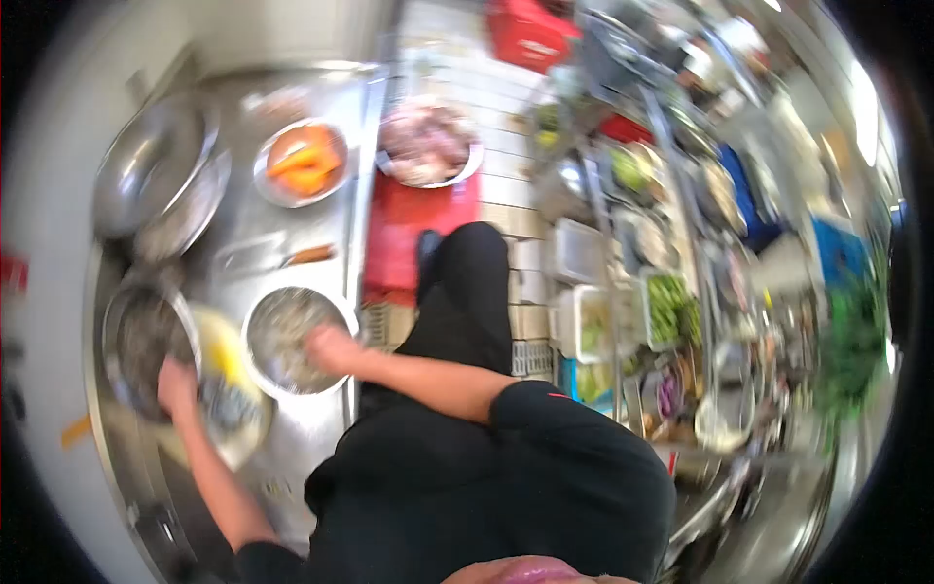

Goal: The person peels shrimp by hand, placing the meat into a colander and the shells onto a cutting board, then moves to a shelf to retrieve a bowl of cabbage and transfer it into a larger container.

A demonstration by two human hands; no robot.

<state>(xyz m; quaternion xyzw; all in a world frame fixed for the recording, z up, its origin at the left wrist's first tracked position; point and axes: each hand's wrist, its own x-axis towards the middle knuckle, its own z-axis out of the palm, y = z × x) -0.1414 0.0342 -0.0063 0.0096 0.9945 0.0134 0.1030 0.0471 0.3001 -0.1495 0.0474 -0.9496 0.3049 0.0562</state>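
Observation:
At the inner side of a steel bowl (126,336) with dark grey contents, my left hand (177,387) is closed, its fingertips blurred. My right hand (331,348) is over the right side of a white-rimmed bowl (255,375) filled with wet, greyish pieces. Its fingers look curled in, and what they hold is hidden. Between the two bowls lies a yellow and white round thing (229,346) with a grey clump (232,404) on it, too smeared to name. A cleaver (263,258) with a wooden handle rests beyond the bowls.
Farther along the steel counter (311,229) stand a bowl with orange pieces (306,165) and large steel bowls (156,165). Right of the counter, a bowl of raw meat (428,141) sits on a red crate (418,229). A shelf rack (593,204) holds vegetables and tubs.

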